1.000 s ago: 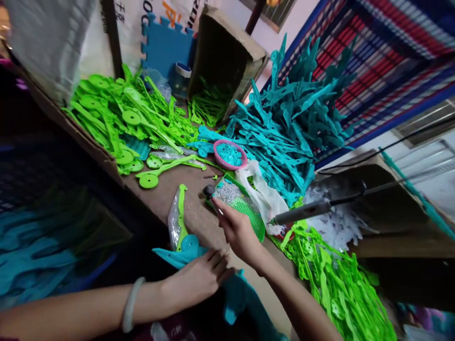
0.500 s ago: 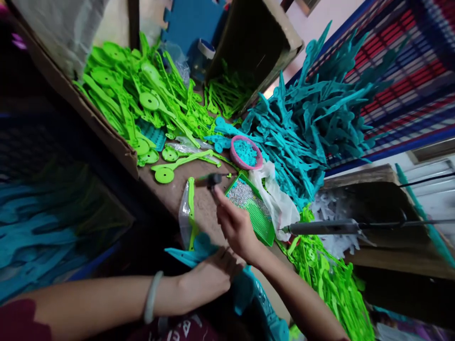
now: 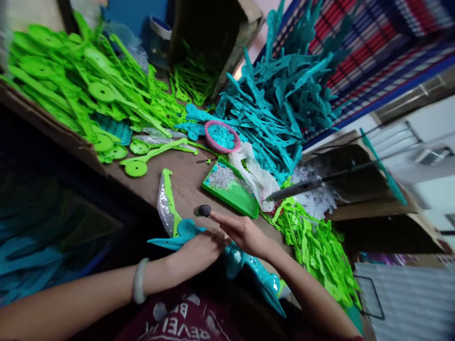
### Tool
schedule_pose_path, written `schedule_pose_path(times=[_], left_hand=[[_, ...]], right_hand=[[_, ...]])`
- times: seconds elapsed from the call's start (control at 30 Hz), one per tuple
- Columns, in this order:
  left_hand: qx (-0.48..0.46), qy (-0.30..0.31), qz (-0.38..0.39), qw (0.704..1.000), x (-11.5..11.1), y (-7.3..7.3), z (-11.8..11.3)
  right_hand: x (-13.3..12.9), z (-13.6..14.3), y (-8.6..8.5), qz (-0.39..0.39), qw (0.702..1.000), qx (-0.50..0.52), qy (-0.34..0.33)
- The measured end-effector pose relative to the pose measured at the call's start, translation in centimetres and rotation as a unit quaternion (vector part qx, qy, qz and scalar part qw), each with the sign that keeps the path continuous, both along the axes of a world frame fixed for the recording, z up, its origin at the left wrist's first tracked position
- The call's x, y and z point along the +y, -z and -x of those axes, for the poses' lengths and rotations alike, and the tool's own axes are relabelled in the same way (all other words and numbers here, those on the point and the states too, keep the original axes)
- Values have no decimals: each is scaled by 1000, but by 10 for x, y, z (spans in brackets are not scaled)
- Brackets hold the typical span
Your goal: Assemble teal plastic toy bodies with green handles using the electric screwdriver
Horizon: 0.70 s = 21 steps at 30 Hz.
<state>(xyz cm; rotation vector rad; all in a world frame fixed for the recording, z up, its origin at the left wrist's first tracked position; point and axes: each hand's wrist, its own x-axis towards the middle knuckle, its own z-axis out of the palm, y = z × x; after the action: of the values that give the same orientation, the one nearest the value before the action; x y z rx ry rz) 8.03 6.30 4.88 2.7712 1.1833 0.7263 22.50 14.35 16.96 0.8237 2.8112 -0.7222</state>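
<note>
My left hand [image 3: 206,248], with a pale bracelet at the wrist, lies closed over a long teal plastic part [image 3: 254,272] low in the view. Its pointed end sticks out to the left of the hand, and the other end reaches down to the right. My right hand [image 3: 247,234] touches the left one, index finger stretched out and the other fingers curled. A rounded black-ended thing [image 3: 204,210] shows at that fingertip; its kind is unclear. Beyond the hands lies a lime-green plastic part [image 3: 169,199] with a clear shiny piece along it.
A green perforated tray [image 3: 231,196] holds small silvery bits. Behind it stands a pink basket [image 3: 209,142] of teal pieces. Heaps of lime-green parts [image 3: 103,92] and teal parts [image 3: 263,113] surround the workspace. A grey rod-shaped driver [image 3: 295,189] hangs at the right, beside a white bag [image 3: 254,168].
The view has swung, shifting the scene left and up. My right hand has come down nearer the left hand, bringing the black-ended thing lower. The left hand still covers the teal part.
</note>
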Motion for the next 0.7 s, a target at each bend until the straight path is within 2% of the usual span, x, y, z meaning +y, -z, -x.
schedule_pose_path(times=[0.07, 0.13, 0.23, 0.33, 0.4, 0.47, 0.6, 0.7], left_hand=[[5, 11, -14, 1000, -2, 0, 2], [12, 29, -27, 999, -6, 5, 4], [25, 47, -28, 998, -12, 24, 13], [5, 63, -19, 998, -8, 39, 18], [-25, 74, -17, 997, -7, 35, 13], [-56, 85, -3, 995, -10, 21, -1], [-76, 113, 53, 989, -17, -8, -42], [-84, 71, 108, 988, -14, -12, -63]], right_hand=[[-4, -32, 7, -120, 992, -46, 8], [-14, -67, 17, -210, 972, -103, 32], [-32, -111, 30, -241, 957, -139, 86], [-32, -142, 29, -273, 931, -156, 187], [-15, -157, 21, -296, 903, -164, 264], [16, -166, 13, -294, 892, -168, 298], [86, -160, 14, -231, 922, -173, 259], [114, -148, 20, -196, 935, -168, 244]])
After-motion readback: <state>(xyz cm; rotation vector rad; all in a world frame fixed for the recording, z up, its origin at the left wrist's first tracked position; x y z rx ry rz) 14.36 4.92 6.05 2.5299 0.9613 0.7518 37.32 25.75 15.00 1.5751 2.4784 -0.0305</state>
